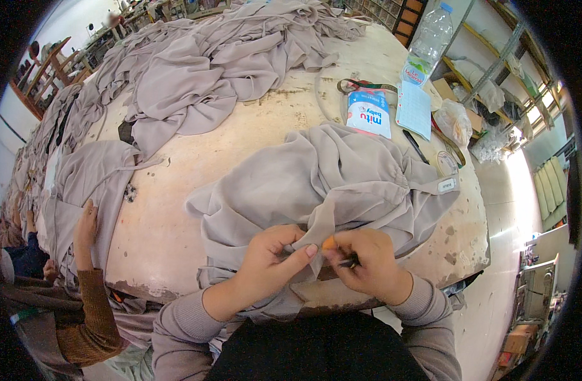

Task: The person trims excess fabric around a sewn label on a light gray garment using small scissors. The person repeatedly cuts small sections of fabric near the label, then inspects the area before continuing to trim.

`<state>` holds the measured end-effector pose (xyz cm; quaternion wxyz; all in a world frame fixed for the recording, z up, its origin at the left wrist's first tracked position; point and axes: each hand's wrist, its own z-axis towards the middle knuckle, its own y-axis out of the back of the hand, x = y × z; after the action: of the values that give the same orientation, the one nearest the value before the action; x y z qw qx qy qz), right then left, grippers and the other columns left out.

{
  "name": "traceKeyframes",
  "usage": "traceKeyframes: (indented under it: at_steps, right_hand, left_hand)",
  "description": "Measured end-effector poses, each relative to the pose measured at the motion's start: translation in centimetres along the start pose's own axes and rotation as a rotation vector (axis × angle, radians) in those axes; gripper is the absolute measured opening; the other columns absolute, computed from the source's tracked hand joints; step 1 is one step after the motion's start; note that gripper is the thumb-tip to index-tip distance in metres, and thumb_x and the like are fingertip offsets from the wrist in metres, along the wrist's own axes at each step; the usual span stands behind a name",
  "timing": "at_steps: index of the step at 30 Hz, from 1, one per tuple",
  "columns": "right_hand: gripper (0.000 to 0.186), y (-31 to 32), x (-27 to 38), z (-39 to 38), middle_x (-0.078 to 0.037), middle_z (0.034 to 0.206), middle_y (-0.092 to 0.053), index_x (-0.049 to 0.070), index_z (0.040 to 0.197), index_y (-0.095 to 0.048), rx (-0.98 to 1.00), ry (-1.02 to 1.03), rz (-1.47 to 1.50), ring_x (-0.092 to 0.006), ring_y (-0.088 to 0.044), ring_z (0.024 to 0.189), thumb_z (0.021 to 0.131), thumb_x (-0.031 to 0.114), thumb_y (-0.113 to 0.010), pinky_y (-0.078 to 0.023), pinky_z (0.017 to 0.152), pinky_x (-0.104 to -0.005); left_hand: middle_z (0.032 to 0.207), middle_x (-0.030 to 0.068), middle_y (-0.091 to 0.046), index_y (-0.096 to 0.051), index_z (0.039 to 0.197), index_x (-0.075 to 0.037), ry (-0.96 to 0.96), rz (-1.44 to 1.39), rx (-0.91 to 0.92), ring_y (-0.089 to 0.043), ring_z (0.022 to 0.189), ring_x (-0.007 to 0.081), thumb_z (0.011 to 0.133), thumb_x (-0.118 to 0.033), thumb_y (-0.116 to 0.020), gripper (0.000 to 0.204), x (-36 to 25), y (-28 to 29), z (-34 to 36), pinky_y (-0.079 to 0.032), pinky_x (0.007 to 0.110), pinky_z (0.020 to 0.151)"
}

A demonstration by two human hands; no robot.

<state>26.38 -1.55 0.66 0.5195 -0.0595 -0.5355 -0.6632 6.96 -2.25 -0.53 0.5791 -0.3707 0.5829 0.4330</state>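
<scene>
A grey gathered garment [272, 184] lies bunched on the table in front of me, with a small white label at its right end. My left hand [275, 257] pinches a narrow strip of this garment between thumb and fingers. Close beside it, my right hand [370, 260] is closed around a small orange-and-black tool [330, 243]. The orange part points at the held strip; the fingers cover most of the tool and are slightly blurred, so its kind is unclear.
A large heap of grey cloth [208, 70] covers the table's far side. At the far right are a blue-and-white wipes pack [368, 113], paper [414, 109], a pen [416, 147] and a plastic bottle [430, 38]. On the left, a co-worker's hand [85, 225] rests on more grey cloth.
</scene>
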Motion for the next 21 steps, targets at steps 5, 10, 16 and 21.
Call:
traceKeyframes:
  at_steps: [5, 10, 16, 21]
  right_hand:
    - [0.010, 0.6, -1.3, 1.3, 0.002, 0.062, -0.044, 0.005, 0.090, -0.052, -0.209, -0.476, 0.596, -0.0086, -0.042, 0.051, 0.089, 0.015, -0.052, -0.037, 0.049, -0.0232]
    - [0.028, 1.4, -2.3, 1.0, -0.002, 0.073, -0.042, 0.001, 0.100, -0.045, -0.139, -0.360, 0.649, -0.0094, -0.043, 0.064, 0.092, 0.028, -0.043, -0.038, 0.061, -0.0227]
    - [0.033, 1.1, -1.4, -0.1, -0.009, 0.084, -0.046, 0.001, 0.104, -0.043, -0.119, -0.070, 0.178, -0.0190, -0.049, 0.074, 0.081, 0.018, -0.059, -0.040, 0.065, -0.0271]
    - [0.030, 1.7, -0.4, 0.5, -0.009, 0.084, -0.051, 0.006, 0.089, -0.053, -0.059, 0.067, -0.010, -0.0227, -0.052, 0.074, 0.068, 0.013, -0.074, -0.044, 0.063, -0.0284]
  left_hand:
    - [0.080, 0.0005, -0.059, -0.060, 0.088, 0.002, 0.095, -0.288, -0.001, -0.049, 0.077, 0.0052, 0.088, -0.016, -0.055, 0.019, 0.2, -0.5, -0.1, -0.040, 0.021, 0.066]
    - [0.082, -0.0011, -0.058, -0.059, 0.091, 0.002, 0.092, -0.364, 0.016, -0.048, 0.077, 0.0044, 0.089, -0.016, -0.054, 0.019, 0.5, -0.1, 0.0, -0.040, 0.020, 0.067]
    - [0.082, -0.0004, -0.058, -0.058, 0.093, 0.002, 0.143, -0.440, -0.011, -0.049, 0.077, 0.0040, 0.089, -0.017, -0.054, 0.019, 0.3, 0.3, -0.1, -0.040, 0.019, 0.068]
    - [0.083, 0.0000, -0.058, -0.058, 0.094, 0.002, 0.108, -0.405, 0.009, -0.049, 0.077, 0.0043, 0.089, -0.017, -0.054, 0.020, 0.2, 0.4, 0.0, -0.040, 0.019, 0.068]
